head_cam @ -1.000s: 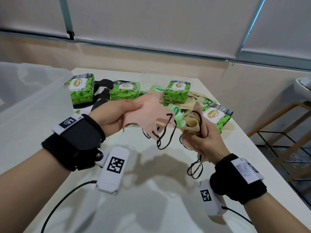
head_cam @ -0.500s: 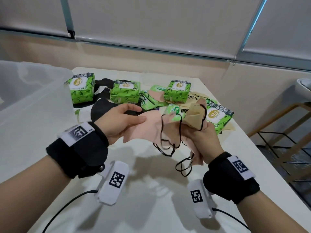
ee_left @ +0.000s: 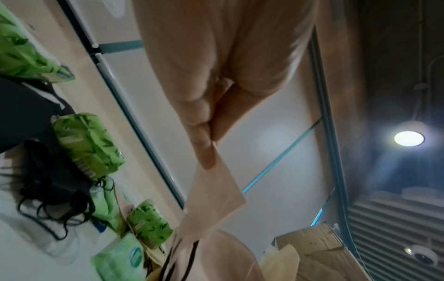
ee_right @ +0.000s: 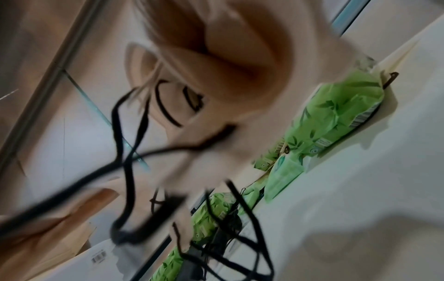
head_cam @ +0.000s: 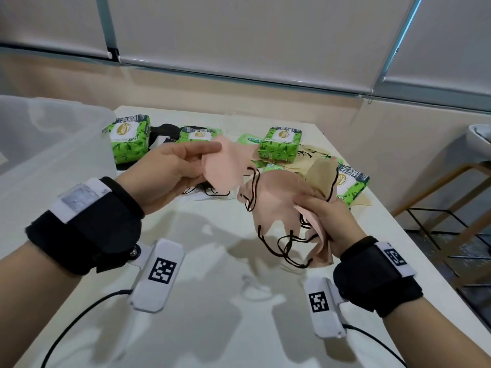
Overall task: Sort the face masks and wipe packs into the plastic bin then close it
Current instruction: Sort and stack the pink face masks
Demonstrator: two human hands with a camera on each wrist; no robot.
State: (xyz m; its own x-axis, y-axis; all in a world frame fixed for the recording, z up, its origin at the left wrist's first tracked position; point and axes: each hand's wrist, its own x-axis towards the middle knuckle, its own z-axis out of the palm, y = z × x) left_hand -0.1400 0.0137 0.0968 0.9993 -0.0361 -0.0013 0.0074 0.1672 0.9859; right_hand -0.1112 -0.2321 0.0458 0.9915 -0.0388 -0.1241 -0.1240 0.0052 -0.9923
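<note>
My left hand (head_cam: 183,168) pinches one pink face mask (head_cam: 225,164) by its edge above the table; the left wrist view shows fingertips (ee_left: 207,157) pressed on the pink mask (ee_left: 216,190). My right hand (head_cam: 326,216) grips a bunch of pink masks (head_cam: 276,200) and a tan mask (head_cam: 321,173), their black ear loops (head_cam: 287,248) dangling. Blurred loops (ee_right: 127,171) cross the right wrist view. Green wipe packs (head_cam: 280,144) lie behind on the white table (head_cam: 212,328) among tan and black masks. The clear plastic bin (head_cam: 39,144) stands open at the left.
More green wipe packs (head_cam: 130,139) sit beside the bin, another (head_cam: 350,184) near the table's right edge. Black masks (head_cam: 164,131) lie at the back. A wooden stool frame (head_cam: 457,187) stands right of the table. Cables trail from both wrist cameras.
My left hand has drawn one pink mask away from the bunch, up and to the left. My right hand has stayed low on the right with the remaining masks.
</note>
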